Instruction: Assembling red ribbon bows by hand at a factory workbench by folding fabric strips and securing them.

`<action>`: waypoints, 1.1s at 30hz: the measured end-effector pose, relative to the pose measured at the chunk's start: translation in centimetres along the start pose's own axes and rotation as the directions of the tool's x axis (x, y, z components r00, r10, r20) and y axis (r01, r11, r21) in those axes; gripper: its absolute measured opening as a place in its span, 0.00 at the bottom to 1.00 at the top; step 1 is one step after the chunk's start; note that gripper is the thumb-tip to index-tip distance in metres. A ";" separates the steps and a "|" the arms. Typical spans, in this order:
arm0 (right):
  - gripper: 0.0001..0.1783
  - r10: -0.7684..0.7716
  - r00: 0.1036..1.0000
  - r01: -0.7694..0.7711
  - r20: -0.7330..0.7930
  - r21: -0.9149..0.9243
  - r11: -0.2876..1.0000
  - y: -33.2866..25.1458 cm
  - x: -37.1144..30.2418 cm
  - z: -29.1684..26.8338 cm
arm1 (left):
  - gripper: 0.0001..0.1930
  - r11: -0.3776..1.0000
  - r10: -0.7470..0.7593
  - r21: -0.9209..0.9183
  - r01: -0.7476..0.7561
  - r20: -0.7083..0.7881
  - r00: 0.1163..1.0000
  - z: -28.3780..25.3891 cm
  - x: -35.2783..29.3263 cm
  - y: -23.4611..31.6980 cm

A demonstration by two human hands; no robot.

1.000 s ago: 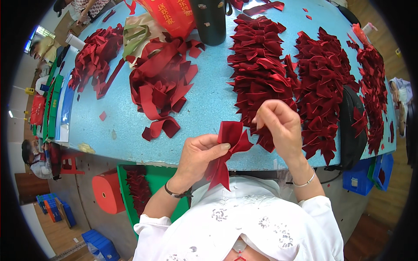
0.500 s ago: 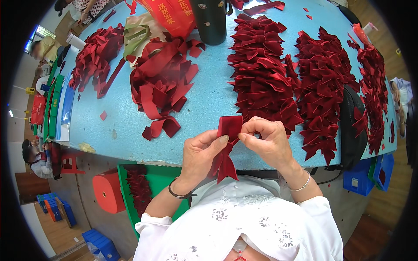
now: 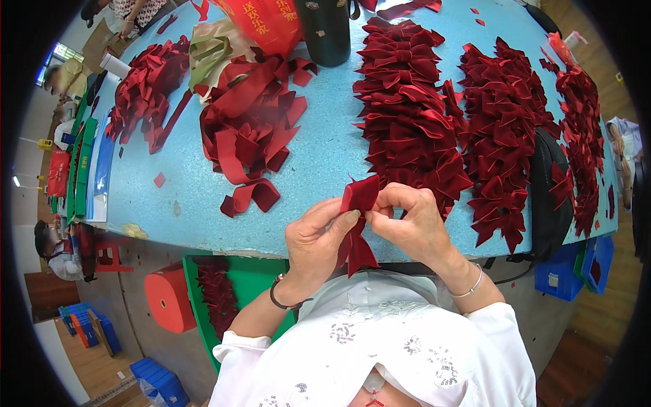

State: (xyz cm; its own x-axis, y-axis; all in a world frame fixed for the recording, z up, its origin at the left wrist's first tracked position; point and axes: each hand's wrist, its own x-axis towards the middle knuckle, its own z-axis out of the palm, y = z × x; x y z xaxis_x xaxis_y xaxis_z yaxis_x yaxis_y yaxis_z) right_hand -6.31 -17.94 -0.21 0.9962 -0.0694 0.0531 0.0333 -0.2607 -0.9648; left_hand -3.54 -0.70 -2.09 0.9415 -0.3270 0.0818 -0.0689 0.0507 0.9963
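Note:
A dark red velvet ribbon bow (image 3: 360, 197) is held upright in front of my chest, over the table's near edge. My left hand (image 3: 317, 230) pinches its middle from the left, thumb across the front. From the right, my right hand (image 3: 410, 220) pinches at the same middle with thumb and forefinger. The bow's loop stands above my fingers and its notched tails hang below. Just beyond my hands lies a long stacked row of finished-looking bows (image 3: 410, 122). Loose red ribbon strips (image 3: 251, 129) lie heaped to the left of that row.
More bow rows (image 3: 498, 136) lie to the right, beside a black bag (image 3: 548, 197). A dark tumbler (image 3: 325, 34) and a red bag (image 3: 268, 27) stand at the back. Below the table edge are a green crate (image 3: 254, 271) with bows and a red roll (image 3: 169, 298). People sit at the left.
The bow has turned and tilted to the right, and its tails have swung a little right. My right fingers have closed in on its middle.

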 end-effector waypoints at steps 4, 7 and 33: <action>0.04 0.005 1.000 -0.005 0.003 0.016 1.000 0.0 -0.1 0.1 | 0.10 0.978 -0.149 -0.146 0.150 0.014 0.989 -0.3 0.0 0.1; 0.04 -0.046 0.999 0.046 -0.011 0.014 0.999 0.2 -0.2 0.1 | 0.10 0.915 -0.253 -0.308 0.262 0.070 0.965 -0.5 0.3 0.0; 0.05 0.205 0.962 -0.262 0.179 0.397 0.880 -0.2 -0.1 -1.1 | 0.09 0.912 -0.345 -0.096 0.399 0.346 0.872 -1.6 0.4 2.2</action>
State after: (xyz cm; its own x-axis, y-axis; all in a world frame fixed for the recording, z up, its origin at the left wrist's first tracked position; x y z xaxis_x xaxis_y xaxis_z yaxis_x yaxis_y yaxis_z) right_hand -6.47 -18.93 0.26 0.9798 0.0524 -0.1931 -0.1993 0.1712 -0.9649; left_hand -2.79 0.80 0.13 0.7311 -0.6291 -0.2641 0.3445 0.0064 0.9387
